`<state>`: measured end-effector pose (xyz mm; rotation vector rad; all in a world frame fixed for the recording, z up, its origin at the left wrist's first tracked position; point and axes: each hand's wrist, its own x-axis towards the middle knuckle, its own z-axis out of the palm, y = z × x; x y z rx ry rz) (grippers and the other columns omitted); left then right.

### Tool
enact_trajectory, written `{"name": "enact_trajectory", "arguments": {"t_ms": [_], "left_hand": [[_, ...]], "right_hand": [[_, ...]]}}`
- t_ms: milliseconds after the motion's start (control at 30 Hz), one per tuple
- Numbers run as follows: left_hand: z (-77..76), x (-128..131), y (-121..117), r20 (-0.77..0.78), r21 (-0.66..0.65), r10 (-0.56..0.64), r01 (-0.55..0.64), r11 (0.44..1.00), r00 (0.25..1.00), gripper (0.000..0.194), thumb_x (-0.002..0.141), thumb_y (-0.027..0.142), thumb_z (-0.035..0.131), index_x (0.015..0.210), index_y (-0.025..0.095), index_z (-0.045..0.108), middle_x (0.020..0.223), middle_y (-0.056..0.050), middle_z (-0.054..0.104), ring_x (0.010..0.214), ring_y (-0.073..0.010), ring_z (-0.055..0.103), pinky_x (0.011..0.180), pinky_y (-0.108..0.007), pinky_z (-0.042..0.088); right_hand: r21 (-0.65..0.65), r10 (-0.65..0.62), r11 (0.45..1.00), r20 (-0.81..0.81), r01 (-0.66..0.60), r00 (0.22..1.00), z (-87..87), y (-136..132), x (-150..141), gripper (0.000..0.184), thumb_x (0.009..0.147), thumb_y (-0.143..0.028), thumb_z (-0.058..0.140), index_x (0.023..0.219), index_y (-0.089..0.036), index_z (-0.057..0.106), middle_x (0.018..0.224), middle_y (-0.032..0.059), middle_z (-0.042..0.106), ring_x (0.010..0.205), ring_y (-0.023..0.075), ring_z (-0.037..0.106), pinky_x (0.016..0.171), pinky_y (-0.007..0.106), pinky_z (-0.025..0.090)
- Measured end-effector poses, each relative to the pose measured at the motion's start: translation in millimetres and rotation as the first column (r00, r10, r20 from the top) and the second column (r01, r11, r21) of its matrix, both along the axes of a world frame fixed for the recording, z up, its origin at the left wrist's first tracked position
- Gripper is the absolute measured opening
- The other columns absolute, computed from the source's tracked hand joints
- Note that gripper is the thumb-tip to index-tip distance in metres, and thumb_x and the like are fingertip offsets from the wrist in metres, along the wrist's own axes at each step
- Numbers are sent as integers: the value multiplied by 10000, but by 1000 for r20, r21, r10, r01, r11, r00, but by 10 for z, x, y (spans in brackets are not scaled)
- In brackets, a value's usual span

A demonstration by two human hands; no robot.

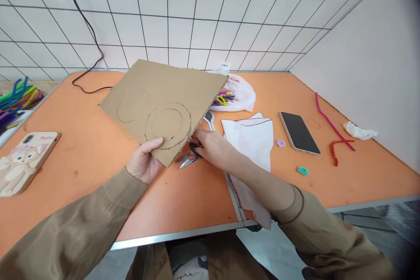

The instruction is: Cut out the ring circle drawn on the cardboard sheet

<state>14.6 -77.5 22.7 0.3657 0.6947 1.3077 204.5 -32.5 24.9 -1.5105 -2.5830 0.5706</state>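
Note:
My left hand (146,162) grips the lower corner of a brown cardboard sheet (170,83), thumb on top and fingers underneath. The sheet is tilted above the table and bears pencilled circles: a double ring near its lower edge and a fainter one at its left. At the sheet's right edge, my right hand (211,146) is closed around the black handle of a pair of scissors (195,149); their blades are hidden. Just below lie small snips (187,163) with pointed metal blades and purple parts, on the table.
On the orange table (197,201) are a white cloth (252,140), a dark-screened phone (299,132) and a cartoon-cased phone (28,164). A plastic bag (241,94), a purple button (280,143), a green button (302,170), red pipe cleaners (334,153) and crumpled tissue (359,131) lie around.

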Motion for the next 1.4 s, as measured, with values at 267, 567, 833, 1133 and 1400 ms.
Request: {"name": "enact_trajectory", "arguments": {"t_ms": [267, 567, 833, 1133, 1400], "left_hand": [[-22, 25, 2, -14, 13, 17, -17, 1000, 1000, 679, 773, 2, 592, 1428, 125, 463, 1022, -95, 768, 891, -204, 736, 780, -286, 605], [-55, 52, -15, -92, 66, -3, 10, 998, 996, 760, 705, 40, 692, 1422, 193, 492, 1196, -95, 714, 1027, -266, 700, 867, -362, 588], [-107, 74, -16, -99, 42, -10, 14, 999, 995, 721, 724, 8, 667, 1406, 180, 510, 1120, -97, 744, 1005, -256, 710, 858, -361, 593], [-171, 75, -3, -17, 29, -142, 142, 989, 990, 642, 813, 46, 613, 1430, 156, 478, 1168, -129, 722, 1050, -275, 693, 883, -418, 587], [-122, 68, 11, -110, 73, -1, 9, 997, 994, 645, 785, 32, 657, 1402, 158, 518, 1063, -105, 759, 929, -249, 725, 761, -349, 612]], "right_hand": [[64, 160, 985, 14, -161, 987, -56, 209, 16, 114, 815, -109, 556, 839, -130, 665, 964, 104, 631, 837, 179, 587, 692, 259, 378], [171, 212, 964, -48, -202, 976, -131, 237, 67, 177, 850, -108, 533, 925, -113, 694, 979, 127, 665, 891, 205, 611, 770, 279, 430], [182, 125, 972, 148, -151, 981, -134, 169, -25, 217, 907, -182, 518, 914, -106, 721, 994, 165, 683, 812, 220, 634, 669, 296, 413], [184, 171, 970, -34, -162, 985, -184, 162, 15, 256, 860, -50, 450, 886, -102, 700, 987, 168, 669, 922, 239, 612, 781, 326, 470], [179, 384, 916, -137, -358, 913, -63, -20, 198, 476, 785, 12, 478, 1219, -153, 587, 1229, 152, 508, 1055, 228, 561, 851, 365, 501]]}}
